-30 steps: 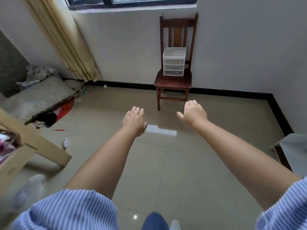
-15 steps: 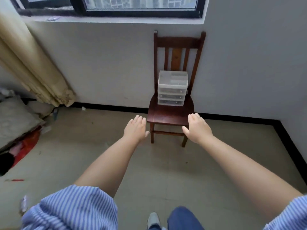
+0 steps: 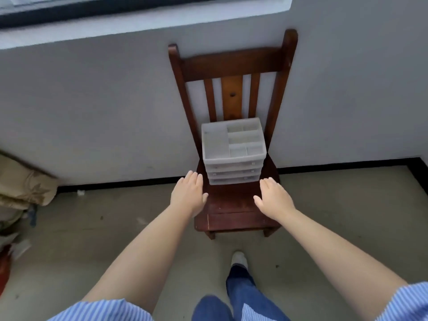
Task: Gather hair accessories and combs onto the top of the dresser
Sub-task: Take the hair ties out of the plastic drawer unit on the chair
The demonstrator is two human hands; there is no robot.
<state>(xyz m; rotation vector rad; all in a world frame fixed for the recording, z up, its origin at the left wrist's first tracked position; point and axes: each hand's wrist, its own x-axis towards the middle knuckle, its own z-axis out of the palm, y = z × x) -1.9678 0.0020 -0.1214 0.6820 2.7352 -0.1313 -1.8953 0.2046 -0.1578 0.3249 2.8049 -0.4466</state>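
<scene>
A small translucent white drawer organiser [image 3: 233,149] with three drawers and an open divided top tray stands at the back of a dark wooden chair's seat [image 3: 234,209]. Its top compartments look bare. My left hand [image 3: 188,195] reaches out palm down just left of the organiser's base, fingers apart, holding nothing. My right hand [image 3: 273,198] does the same just to the right of it. Neither hand touches the organiser. No combs or hair accessories are in view.
The chair stands against a white wall under a window sill [image 3: 143,22]. A bundled beige curtain [image 3: 23,184] and some clutter lie at the left floor edge. My leg and white shoe [image 3: 239,259] are just in front of the chair.
I have walked closer to the chair. It and the organiser now loom larger, and both open hands have reached either side of the organiser's base.
</scene>
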